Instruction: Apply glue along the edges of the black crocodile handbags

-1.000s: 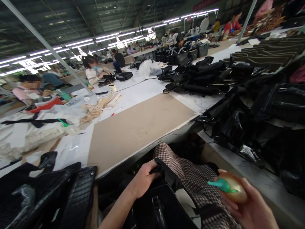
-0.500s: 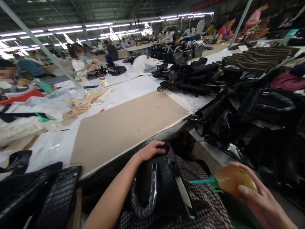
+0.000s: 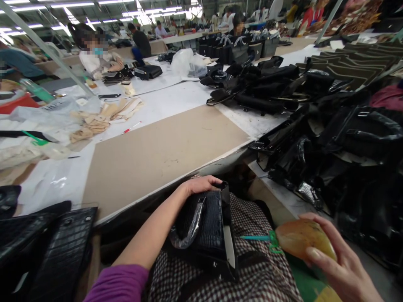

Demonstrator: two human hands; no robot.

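Note:
A black crocodile-textured handbag (image 3: pixel 209 222) lies tilted across my lap, on checked cloth. Its looped handle (image 3: pixel 192 228) is wrapped in clear plastic. My left hand (image 3: pixel 203 184) is closed over the bag's far end, with the fingertips hidden at its edge. A pale strip (image 3: pixel 229 245) shows along the bag's right-hand side. To the right, my right hand (image 3: pixel 341 251) is wrapped round an amber glue bottle (image 3: pixel 304 239). The bottle's thin teal nozzle (image 3: pixel 255 238) points left towards the bag, apart from it.
Ahead is a table with a beige board (image 3: pixel 163 147). Black bag parts (image 3: pixel 264 84) are heaped at its far right, and more black bags (image 3: pixel 362 138) lie at right. Crocodile-textured pieces (image 3: pixel 63 247) lie at lower left. A co-worker (image 3: pixel 97 54) sits across the table.
The view has tipped down slightly. The bag has turned a little on my lap, under my left hand. My right hand has brought the bottle slightly left, its nozzle still apart from the bag.

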